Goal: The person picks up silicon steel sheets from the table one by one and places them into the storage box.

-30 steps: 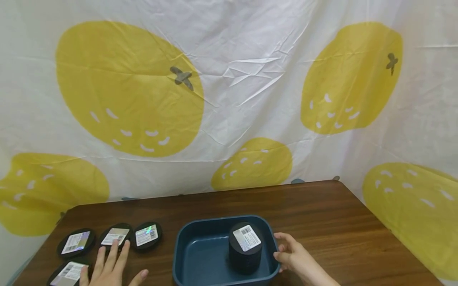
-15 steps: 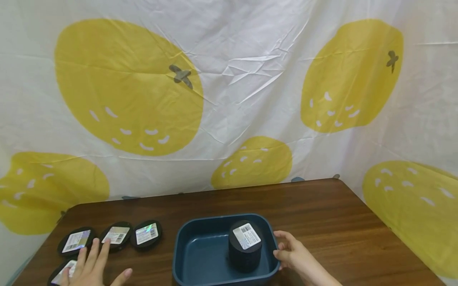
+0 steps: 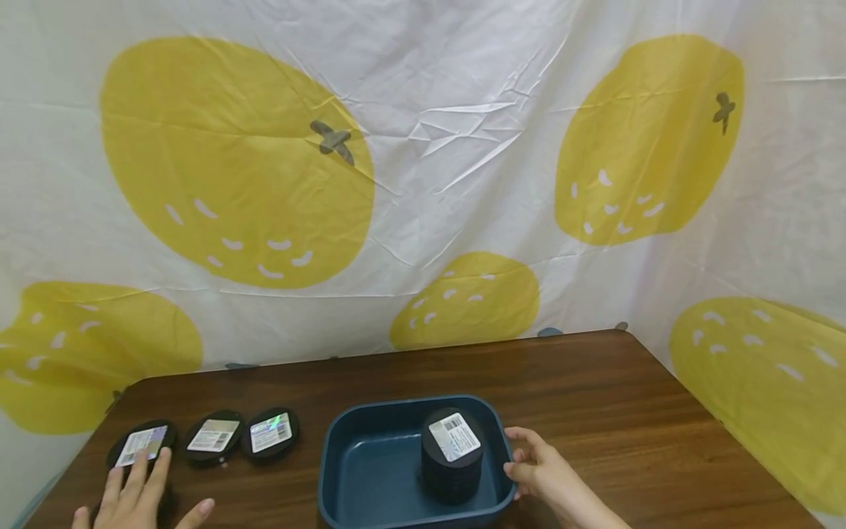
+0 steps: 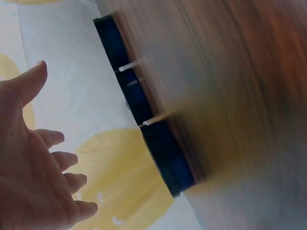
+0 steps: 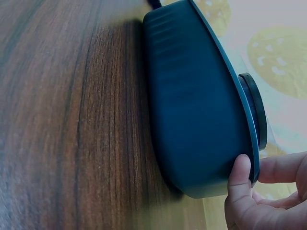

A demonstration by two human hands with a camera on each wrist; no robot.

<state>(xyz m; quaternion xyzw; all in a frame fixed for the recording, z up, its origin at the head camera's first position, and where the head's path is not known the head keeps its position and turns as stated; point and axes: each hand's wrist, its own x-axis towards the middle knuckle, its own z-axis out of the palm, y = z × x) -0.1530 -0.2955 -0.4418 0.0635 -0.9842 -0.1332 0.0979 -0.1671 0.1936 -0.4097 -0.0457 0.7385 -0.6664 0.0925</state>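
Several flat round black tins with white barcode labels lie at the left of the table: a left tin [image 3: 136, 441], a middle tin [image 3: 213, 437] and a right tin [image 3: 270, 435]. My left hand [image 3: 132, 499] hovers with spread fingers over a front tin [image 3: 167, 503], mostly hidden beneath it. The left wrist view has the palm [image 4: 36, 177] apart from a row of tins [image 4: 165, 153]. With thumb and fingers, my right hand [image 3: 548, 474] pinches the right rim of a dark blue rectangular tray [image 3: 373, 470]. Inside stands a stack of black tins [image 3: 452, 470], label upward.
The brown wooden table [image 3: 595, 411] runs back to a white cloth [image 3: 449, 44] with yellow fruit prints. This cloth hangs behind the table and along its right side.
My left hand has moved left and a little down, away from the middle tin to the front-left one. My right hand, the tray and the tins have stayed put.
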